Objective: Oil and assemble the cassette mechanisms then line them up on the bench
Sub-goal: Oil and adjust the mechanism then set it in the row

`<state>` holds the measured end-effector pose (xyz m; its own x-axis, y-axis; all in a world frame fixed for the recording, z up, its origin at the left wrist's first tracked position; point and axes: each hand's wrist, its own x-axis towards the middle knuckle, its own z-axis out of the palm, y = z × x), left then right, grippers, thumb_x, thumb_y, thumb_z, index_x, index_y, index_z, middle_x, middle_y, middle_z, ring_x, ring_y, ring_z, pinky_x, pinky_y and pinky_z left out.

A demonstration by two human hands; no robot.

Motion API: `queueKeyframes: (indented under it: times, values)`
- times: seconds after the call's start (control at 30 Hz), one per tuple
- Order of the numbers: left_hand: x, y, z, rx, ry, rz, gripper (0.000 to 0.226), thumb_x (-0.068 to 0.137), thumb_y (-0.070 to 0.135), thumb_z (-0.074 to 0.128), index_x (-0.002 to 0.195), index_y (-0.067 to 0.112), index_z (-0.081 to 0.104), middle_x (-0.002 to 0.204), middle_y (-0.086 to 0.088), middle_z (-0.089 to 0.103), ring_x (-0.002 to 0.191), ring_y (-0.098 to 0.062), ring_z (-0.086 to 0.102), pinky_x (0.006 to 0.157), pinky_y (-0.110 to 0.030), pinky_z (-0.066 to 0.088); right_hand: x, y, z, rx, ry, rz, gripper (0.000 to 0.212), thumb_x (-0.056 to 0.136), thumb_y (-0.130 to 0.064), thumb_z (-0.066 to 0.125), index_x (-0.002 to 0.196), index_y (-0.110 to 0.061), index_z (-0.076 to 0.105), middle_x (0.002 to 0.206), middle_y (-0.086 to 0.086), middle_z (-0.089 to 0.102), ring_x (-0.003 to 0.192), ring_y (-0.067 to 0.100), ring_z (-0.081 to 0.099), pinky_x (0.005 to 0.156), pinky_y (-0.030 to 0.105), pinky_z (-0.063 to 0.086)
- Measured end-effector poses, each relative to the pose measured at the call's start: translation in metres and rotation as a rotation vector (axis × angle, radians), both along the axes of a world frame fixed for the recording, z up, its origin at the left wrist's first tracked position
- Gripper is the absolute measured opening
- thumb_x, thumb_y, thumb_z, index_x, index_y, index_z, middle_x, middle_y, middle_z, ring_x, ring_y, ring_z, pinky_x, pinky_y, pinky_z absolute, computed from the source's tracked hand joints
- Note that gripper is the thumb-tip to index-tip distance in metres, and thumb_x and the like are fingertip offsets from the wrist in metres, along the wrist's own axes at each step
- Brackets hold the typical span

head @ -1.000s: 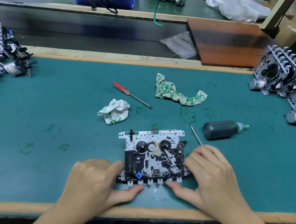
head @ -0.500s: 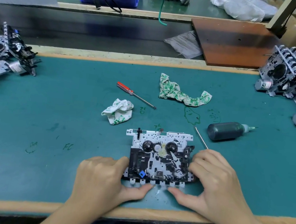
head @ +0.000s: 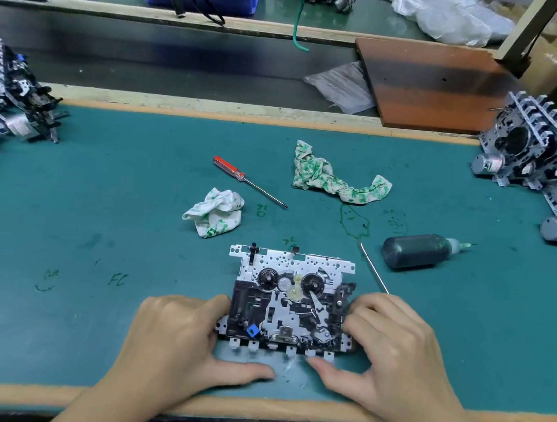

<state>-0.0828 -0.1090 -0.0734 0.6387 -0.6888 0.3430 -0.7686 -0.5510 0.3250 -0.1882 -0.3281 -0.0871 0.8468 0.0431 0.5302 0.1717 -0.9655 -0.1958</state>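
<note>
Bench [head: 62,222] front edge: mech [head: 290,301] btwn hands.

Bright, even light, soft shadows (edges bow outward).

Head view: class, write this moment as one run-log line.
mechanism flat on bench | left hand and right hand grip its sides | right also holds thin rod | oil bottle lying untouched
</note>
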Motion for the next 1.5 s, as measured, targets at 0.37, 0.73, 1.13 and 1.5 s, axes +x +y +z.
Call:
queueKeyframes:
  times: [0.37, 0.73, 1.13, 1.5]
  values:
    - [-0.003, 0.003, -0.005, 0.022, -0.033, -0.129, 0.067, 0.063, 0.077, 0.057, 0.046, 0.015, 0.039, 0.036, 0.005, 0.035, 0.031, -0.016, 0.037, 0.034, -0.019, 0.032, -0.001, 0.003, 0.000, 0.008, -0.069, -0.095, 0.057, 0.064, -0.064, 0.069, 0.052, -0.009, 0.055, 0.056, 0.000, 0.055, 0.060, 0.022, 0.057, 0.069, 0.030, 0.042]
    - [0.002, 0.010, 0.000, 0.044, -0.120, -0.087, 0.067, 0.084, 0.071, 0.040, 0.048, 0.014, 0.040, 0.038, 0.005, 0.035, 0.032, -0.016, 0.036, 0.034, -0.020, 0.027, -0.001, -0.003, -0.002, -0.040, -0.048, 0.004, 0.054, 0.079, -0.058, 0.061, 0.054, -0.009, 0.055, 0.058, -0.001, 0.052, 0.066, 0.021, 0.052, 0.070, 0.029, 0.043]
    - [0.002, 0.004, 0.001, 0.000, -0.108, -0.092, 0.069, 0.071, 0.080, 0.047, 0.047, 0.016, 0.038, 0.036, 0.003, 0.033, 0.030, -0.018, 0.035, 0.038, -0.018, 0.025, -0.001, 0.002, -0.001, -0.009, -0.056, -0.036, 0.053, 0.070, -0.056, 0.067, 0.051, -0.009, 0.053, 0.056, 0.000, 0.050, 0.062, 0.021, 0.051, 0.070, 0.028, 0.042]
    - [-0.001, -0.004, -0.002, 0.000, -0.024, 0.029, 0.073, 0.058, 0.084, 0.050, 0.043, 0.013, 0.041, 0.033, 0.004, 0.033, 0.028, -0.017, 0.037, 0.032, -0.021, 0.030, 0.001, 0.001, 0.001, -0.001, -0.011, -0.041, 0.057, 0.074, -0.060, 0.062, 0.053, -0.008, 0.053, 0.057, 0.000, 0.049, 0.066, 0.019, 0.045, 0.067, 0.026, 0.038]
